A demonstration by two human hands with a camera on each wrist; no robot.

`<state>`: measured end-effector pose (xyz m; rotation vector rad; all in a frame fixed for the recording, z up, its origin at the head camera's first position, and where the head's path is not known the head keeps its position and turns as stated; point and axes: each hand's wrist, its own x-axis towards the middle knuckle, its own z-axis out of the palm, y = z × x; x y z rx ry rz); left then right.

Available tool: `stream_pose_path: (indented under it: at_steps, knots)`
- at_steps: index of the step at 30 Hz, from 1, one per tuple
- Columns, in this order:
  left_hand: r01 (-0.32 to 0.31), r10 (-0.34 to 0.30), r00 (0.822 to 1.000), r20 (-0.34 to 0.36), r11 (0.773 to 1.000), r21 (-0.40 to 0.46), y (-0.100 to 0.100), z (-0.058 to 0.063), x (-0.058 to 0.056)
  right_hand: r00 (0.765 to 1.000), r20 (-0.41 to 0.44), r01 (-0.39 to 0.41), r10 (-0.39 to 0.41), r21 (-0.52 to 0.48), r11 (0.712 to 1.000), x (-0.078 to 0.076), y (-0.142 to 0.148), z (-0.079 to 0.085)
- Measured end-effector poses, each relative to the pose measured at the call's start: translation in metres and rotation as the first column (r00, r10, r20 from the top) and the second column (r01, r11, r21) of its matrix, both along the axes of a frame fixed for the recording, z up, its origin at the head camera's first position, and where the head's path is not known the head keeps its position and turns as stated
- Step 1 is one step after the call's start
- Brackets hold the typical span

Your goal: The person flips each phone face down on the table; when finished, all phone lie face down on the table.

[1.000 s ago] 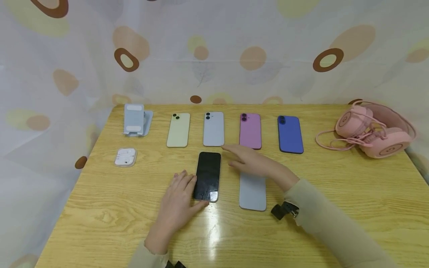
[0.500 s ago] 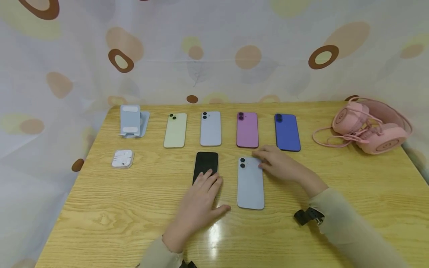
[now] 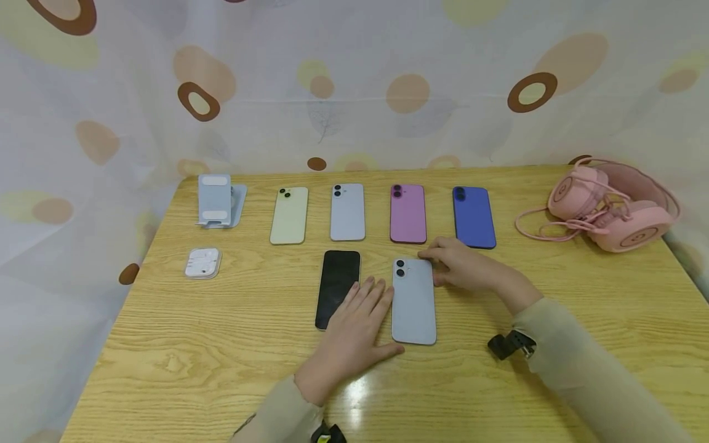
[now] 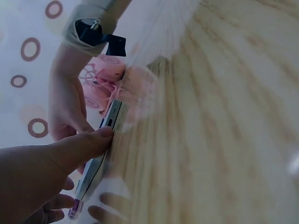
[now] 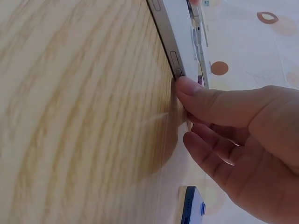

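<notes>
Pale phone [image 3: 413, 307] lies between left grip [image 3: 354, 329] and right grip [image 3: 464, 266].

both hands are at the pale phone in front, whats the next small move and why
Probably a slight nudge forward of the front pale phone, level with the dark-screened phone, whose far end reaches slightly farther forward. The right hand is at the front pale phone's far right corner and the left hand lies close by its left edge, so both seem placed to guide it.
</notes>
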<state>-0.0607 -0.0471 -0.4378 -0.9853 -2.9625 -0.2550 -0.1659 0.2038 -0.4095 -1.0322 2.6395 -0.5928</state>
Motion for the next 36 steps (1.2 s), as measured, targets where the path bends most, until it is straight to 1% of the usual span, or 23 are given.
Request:
stream_pose_path:
  at_steps: [4, 7, 10, 15, 23, 29, 33, 36]
  knots:
    - [0.004, -0.004, 1.0, -0.022, 1.0, -0.019, 0.003, -0.001, -0.002, 0.999, 0.037, 0.0, -0.001, 0.009, 1.0, -0.002, -0.001, -0.002]
    - [-0.001, 0.0, 0.999, -0.038, 1.0, -0.026, 0.004, -0.002, -0.003, 0.998, 0.066, 0.015, -0.016, 0.007, 1.0, -0.003, -0.003, -0.001]
    - [-0.002, 0.001, 0.999, -0.041, 1.0, -0.031, 0.004, -0.002, -0.004, 0.996, 0.089, 0.025, -0.025, 0.002, 1.0, -0.005, -0.005, 0.001]
    - [0.011, -0.013, 0.999, -0.042, 0.999, -0.037, 0.005, -0.002, -0.005, 0.99, 0.143, 0.002, 0.001, -0.024, 1.0, -0.009, -0.003, 0.001]
    - [0.037, -0.037, 0.999, -0.024, 0.999, -0.023, 0.005, -0.003, -0.006, 0.96, 0.282, 0.031, -0.008, -0.079, 0.996, -0.014, 0.007, -0.002]
    - [0.051, -0.05, 0.997, -0.059, 0.998, 0.027, 0.004, -0.003, -0.007, 0.938, 0.348, 0.053, -0.012, -0.109, 0.993, -0.014, 0.013, 0.001]
    - [0.064, -0.06, 0.995, -0.08, 0.997, 0.048, 0.005, -0.004, -0.007, 0.912, 0.409, 0.067, -0.001, -0.147, 0.987, -0.012, 0.015, 0.004]
    - [0.067, -0.061, 0.993, -0.101, 0.996, 0.061, 0.005, -0.004, -0.007, 0.9, 0.437, 0.081, 0.004, -0.177, 0.981, -0.011, 0.016, 0.006]
